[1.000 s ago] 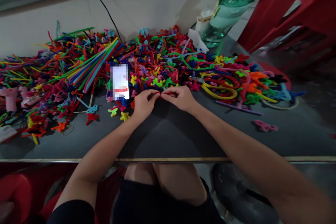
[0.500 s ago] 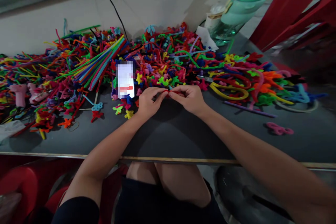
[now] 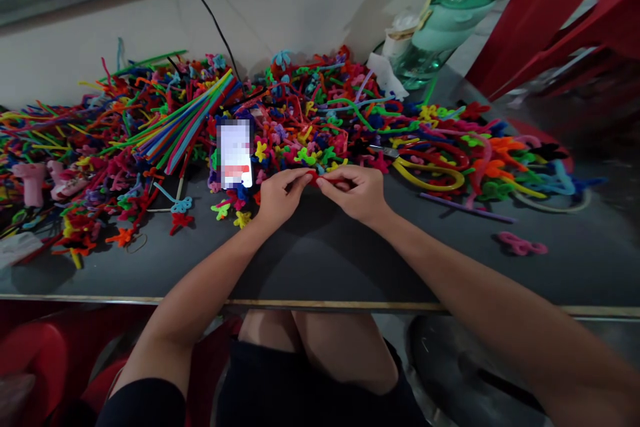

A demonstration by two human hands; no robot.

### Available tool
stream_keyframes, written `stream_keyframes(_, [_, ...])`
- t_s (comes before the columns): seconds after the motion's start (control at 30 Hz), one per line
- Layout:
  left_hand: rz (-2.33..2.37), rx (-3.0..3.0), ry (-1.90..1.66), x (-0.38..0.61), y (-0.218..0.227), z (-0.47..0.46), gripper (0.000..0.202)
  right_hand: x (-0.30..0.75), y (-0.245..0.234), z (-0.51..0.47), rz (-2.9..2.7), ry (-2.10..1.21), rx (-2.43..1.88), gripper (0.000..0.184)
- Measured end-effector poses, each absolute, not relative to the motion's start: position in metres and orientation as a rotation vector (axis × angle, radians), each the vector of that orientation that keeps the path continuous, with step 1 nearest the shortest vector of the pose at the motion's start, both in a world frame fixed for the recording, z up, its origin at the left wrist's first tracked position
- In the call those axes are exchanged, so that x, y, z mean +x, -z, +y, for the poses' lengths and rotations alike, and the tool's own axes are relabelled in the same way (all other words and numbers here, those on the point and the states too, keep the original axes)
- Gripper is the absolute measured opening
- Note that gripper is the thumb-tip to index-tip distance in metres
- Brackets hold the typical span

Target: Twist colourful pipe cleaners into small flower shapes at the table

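Observation:
A short red pipe cleaner (image 3: 313, 177) spans the small gap between my hands, over the dark table. My left hand (image 3: 280, 196) pinches one end between thumb and fingertips. On the other side my right hand (image 3: 356, 191) grips it too, and a bit of red shows under those fingers. The exact shape of the red piece is mostly hidden by my fingers. Just beyond them spreads a large pile of coloured pipe cleaners and small bent shapes (image 3: 305, 157). A lit phone (image 3: 235, 152) leans against the pile, left of my left hand.
Scissors with yellow-lined handles (image 3: 435, 181) lie right of my hands, near a purple pipe cleaner (image 3: 467, 207) and a pink looped piece (image 3: 523, 244). A green bottle-like container (image 3: 440, 30) stands at the back right. The table's edge (image 3: 320, 305) runs before my knees.
The view has shifted slightly, so the table's contents sit a little further left. Both hands keep hold of the red pipe cleaner, with slightly more of it showing between them.

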State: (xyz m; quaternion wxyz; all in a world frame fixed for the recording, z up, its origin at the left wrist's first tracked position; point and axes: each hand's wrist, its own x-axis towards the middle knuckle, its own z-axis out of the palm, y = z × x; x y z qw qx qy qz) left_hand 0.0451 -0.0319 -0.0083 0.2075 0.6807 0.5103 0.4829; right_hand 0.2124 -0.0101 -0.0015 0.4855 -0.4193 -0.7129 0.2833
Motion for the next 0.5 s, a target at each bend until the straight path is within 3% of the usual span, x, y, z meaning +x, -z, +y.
stream_keyframes(0.5, [1.383, 1.947, -1.234, 0.0440, 0.0032, -0.0308, 0.016, 0.2156, 0.0072, -0.0039, -1.857, -0.705, -0.949, 0.024])
